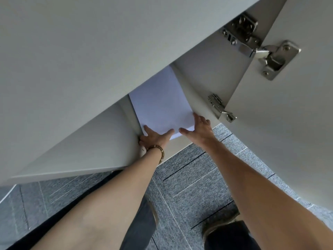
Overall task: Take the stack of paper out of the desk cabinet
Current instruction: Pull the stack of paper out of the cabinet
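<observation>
Left hand (155,137): fingers spread open and flat on the near left corner of the stack of paper (161,107), thumb lying along its front edge; some fingers curl at the left side of the stack. It presses on the paper rather than closing round it. A beaded bracelet (158,150) sits on this wrist.
Right hand (199,129): open, fingers reaching along the near right corner of the stack, thumb pointing toward the left thumb; whether any fingertip is under the sheets cannot be told.
Stack of paper: lies flat on the cabinet floor (196,98), directly ahead of both hands, its far end running back under the worktop (90,60) and out of sight.
Cabinet door (279,132): swung open, to the right of the right hand.
Step in hand: taking hold of the stack to draw it out, as I judge it.
Doing it well: slide the near edge just past the cabinet lip, get fingers beneath and thumbs on top at both corners, then pull evenly so the sheets stay squared; loose paper will likely fan or droop if held at one side only.
Count: two hands, one stack, one open door, two hinges (259,49) (221,109), one bracelet, two shoes (216,230) on the carpet (189,177) below the forearms.
</observation>
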Demonstrator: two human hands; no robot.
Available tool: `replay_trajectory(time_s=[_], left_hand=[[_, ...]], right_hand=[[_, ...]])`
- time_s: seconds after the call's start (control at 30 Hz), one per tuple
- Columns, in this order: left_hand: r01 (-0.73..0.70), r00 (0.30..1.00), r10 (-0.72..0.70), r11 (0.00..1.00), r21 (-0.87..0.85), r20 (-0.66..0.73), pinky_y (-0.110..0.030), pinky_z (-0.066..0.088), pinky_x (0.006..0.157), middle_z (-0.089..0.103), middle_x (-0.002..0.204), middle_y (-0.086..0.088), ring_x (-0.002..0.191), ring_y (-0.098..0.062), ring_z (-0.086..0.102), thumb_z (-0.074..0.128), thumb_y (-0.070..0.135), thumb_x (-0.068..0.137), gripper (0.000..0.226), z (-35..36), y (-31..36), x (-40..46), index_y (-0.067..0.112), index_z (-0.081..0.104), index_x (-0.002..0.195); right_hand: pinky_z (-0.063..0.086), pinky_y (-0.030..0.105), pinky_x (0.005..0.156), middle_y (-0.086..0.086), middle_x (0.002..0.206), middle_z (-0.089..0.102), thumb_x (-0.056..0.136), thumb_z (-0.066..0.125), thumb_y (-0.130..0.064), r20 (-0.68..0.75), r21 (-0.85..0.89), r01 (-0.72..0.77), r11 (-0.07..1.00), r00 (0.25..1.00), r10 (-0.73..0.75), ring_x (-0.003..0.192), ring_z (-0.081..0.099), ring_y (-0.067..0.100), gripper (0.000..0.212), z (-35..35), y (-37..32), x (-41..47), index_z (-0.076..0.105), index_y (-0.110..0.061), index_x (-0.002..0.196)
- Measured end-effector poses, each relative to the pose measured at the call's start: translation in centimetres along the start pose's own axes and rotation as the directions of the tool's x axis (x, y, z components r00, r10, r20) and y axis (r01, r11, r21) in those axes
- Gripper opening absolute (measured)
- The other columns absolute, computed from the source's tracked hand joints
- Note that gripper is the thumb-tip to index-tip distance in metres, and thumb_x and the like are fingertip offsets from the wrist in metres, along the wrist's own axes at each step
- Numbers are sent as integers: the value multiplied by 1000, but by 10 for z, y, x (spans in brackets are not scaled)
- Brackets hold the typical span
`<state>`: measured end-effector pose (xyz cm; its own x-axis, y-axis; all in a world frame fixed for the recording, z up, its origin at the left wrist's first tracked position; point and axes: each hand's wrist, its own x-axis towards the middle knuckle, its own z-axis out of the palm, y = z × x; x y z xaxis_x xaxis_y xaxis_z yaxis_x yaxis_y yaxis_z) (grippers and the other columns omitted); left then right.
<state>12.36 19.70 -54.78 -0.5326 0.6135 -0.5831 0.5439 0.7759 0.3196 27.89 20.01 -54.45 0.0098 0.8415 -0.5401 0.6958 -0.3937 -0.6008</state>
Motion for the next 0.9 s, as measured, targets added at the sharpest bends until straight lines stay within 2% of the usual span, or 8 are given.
replay_trajectory(time_s=[0.23, 0.4, 0.5, 0.57, 0.63, 0.73, 0.83, 0.9], left_hand=[[-22, 996, 24, 999, -26, 86, -55, 39, 104, 12, 156, -24, 146, -42, 8, 77, 54, 73, 115, 16, -22, -50, 24, 3, 156], [-52, 992, 60, 996, -69, 110, -55, 43, 104, 6, 159, -21, 149, -41, 1, 76, 51, 74, 116, 38, -57, -88, 27, -2, 156], [-50, 990, 61, 995, -92, 124, -57, 42, 105, 5, 159, -21, 148, -40, 2, 75, 48, 75, 115, 46, -77, -105, 27, -4, 156], [-54, 991, 66, 993, -104, 117, -57, 44, 104, 9, 157, -22, 146, -40, 8, 75, 46, 75, 114, 50, -89, -111, 26, -3, 156], [-74, 993, 84, 992, -104, 89, -55, 46, 102, 18, 153, -22, 141, -39, 19, 76, 45, 75, 113, 51, -98, -114, 23, 0, 156], [-99, 994, 108, 977, -188, 37, -54, 43, 106, 28, 152, -22, 139, -38, 32, 77, 40, 77, 111, 51, -104, -109, 16, 3, 156], [-81, 995, 93, 956, -282, 28, -48, 42, 110, 33, 156, -19, 137, -36, 44, 75, 35, 82, 105, 47, -102, -96, 12, 4, 155], [-45, 998, 59, 949, -312, 38, -49, 44, 108, 39, 154, -17, 129, -36, 54, 70, 39, 86, 97, 47, -98, -90, 14, 5, 153]], right_hand=[[23, 48, 117, 10, 159, 28, 84, 61, -56, 29, -4, -62, 998, 998, 62, 147, 20, 34, 92, -7, 30, -38, 21, -15, 155], [39, 53, 109, 12, 144, 45, 66, 49, -74, 51, 9, -125, 992, 991, 124, 136, 38, 33, 103, -5, 59, -77, 31, -17, 151], [39, 52, 109, 11, 146, 45, 78, 61, -62, 67, 2, -157, 988, 985, 157, 136, 41, 33, 91, 2, 75, -98, 31, -16, 150], [40, 53, 108, 11, 144, 44, 82, 65, -56, 57, 20, -175, 984, 983, 174, 134, 42, 34, 87, 9, 85, -106, 30, -16, 150], [40, 55, 109, 12, 141, 42, 80, 66, -57, 48, 46, -195, 980, 980, 193, 133, 42, 37, 91, 14, 91, -106, 27, -17, 152], [40, 54, 109, 15, 139, 40, 78, 68, -58, 46, 91, -238, 967, 971, 234, 131, 42, 39, 96, 18, 92, -97, 23, -18, 153], [40, 54, 108, 17, 142, 45, 78, 69, -58, 32, 119, -241, 963, 970, 239, 132, 44, 38, 97, 18, 93, -74, 26, -14, 152], [42, 53, 107, 17, 142, 51, 77, 69, -59, 24, 141, -236, 961, 972, 235, 128, 50, 37, 96, 17, 91, -58, 29, -12, 150]])
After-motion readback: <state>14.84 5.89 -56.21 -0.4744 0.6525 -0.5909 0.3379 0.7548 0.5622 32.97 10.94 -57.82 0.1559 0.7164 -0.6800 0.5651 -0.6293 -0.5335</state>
